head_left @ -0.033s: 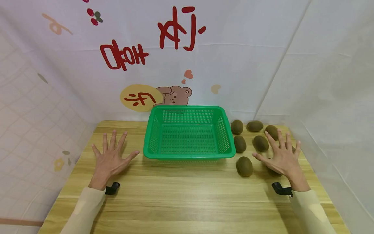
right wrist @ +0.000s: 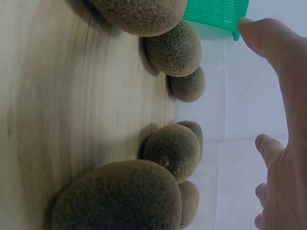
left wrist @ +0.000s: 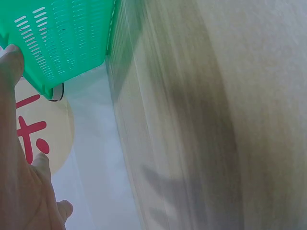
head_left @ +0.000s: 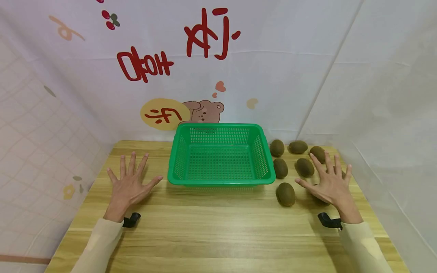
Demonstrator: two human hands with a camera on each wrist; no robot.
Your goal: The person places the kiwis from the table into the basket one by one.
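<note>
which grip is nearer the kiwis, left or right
Right: the right grip is raised over some of the kiwis, while the left grip is across the green basket from them.

Basket is standing on the table, kiwis are lying to its right
The backdrop is hanging behind the basket; the left hand is hovering to the basket's left, the right hand above the rightmost kiwis, and 3 kiwis are lying along the back edge.
</note>
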